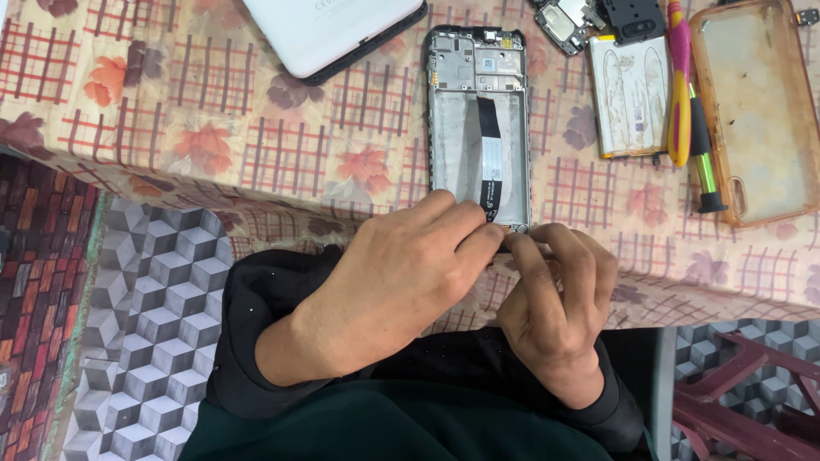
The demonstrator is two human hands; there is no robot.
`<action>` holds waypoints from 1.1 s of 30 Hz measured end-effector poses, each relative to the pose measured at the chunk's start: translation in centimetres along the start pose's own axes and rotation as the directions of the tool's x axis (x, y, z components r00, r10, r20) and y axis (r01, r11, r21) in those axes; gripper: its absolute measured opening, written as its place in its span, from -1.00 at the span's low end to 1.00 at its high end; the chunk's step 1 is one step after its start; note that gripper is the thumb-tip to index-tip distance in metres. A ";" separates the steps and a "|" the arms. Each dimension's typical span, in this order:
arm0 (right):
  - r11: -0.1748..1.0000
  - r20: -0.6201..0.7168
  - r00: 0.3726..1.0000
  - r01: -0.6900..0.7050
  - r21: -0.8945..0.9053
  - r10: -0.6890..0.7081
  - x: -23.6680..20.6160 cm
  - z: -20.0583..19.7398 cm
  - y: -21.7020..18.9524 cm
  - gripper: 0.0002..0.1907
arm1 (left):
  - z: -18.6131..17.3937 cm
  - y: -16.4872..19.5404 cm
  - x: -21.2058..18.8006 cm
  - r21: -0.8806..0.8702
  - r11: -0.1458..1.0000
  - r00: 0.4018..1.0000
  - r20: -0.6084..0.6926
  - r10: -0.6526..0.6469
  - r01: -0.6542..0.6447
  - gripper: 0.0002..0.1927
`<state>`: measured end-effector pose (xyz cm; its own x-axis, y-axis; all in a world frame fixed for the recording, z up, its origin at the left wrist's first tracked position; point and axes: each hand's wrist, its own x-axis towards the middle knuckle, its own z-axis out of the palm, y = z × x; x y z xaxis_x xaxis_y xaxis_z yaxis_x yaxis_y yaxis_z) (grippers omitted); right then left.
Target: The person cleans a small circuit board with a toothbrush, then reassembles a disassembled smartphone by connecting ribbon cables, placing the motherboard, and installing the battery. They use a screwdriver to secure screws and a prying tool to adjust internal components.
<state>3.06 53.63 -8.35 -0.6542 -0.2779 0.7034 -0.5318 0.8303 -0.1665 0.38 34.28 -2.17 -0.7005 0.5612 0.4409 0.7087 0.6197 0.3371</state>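
- The left hand (401,273) lies palm down, its fingers bent together and pressed onto the near end of the phone frame (478,128), right where the black ribbon cable (490,162) ends.
- The right hand (555,299) is curled, its fingertips bunched together against the same bottom edge of the frame, meeting the left fingertips; whether it pinches some small part between them I cannot tell.
- The phone frame lies flat on the table, lengthwise away from the person, with its near end under both hands' fingertips and the rest stretching out beyond them.
- It is an opened grey metal shell without its back: a small board sits in the top section, the lower bay is bare and pale, and the black ribbon cable runs down the middle.
- The tablecloth (213,137) has a floral and grid pattern in beige, red and brown.
- To the right of the frame, well apart from the hands, lie a worn pale battery (630,96), a red and yellow screwdriver (679,85), a green-tipped tool (705,166) and a clear orange-tinted phone case (756,111).
- A white device (333,30) lies at the far left, and small dark phone parts (598,19) lie at the far edge.
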 end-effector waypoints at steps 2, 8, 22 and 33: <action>0.999 -0.013 1.000 -0.001 -0.033 0.000 -0.4 0.4 0.0 -0.64 | 0.1 0.0 0.0 0.011 1.000 1.000 -0.005 0.000 0.000 -0.76; 0.954 -0.071 0.985 0.135 -0.266 -0.159 0.0 1.5 -0.9 -0.75 | 0.4 -0.1 -0.1 0.012 1.000 0.999 0.023 -0.025 0.025 -0.83; 0.934 0.080 0.983 -0.181 0.306 0.165 0.8 -0.7 0.6 -0.59 | -0.2 -0.6 -0.6 -0.019 1.000 0.999 0.034 -0.020 0.020 -0.84; 0.996 0.017 0.998 0.058 0.067 -0.059 0.0 -0.1 0.9 -0.50 | 0.0 -0.3 -0.7 0.024 1.000 1.000 0.013 0.009 -0.009 -0.91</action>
<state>2.61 54.45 -8.39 -0.6304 -0.3349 0.7003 -0.6038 0.7786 -0.1711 0.65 33.64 -2.56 -0.6950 0.5738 0.4333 0.7131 0.6273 0.3131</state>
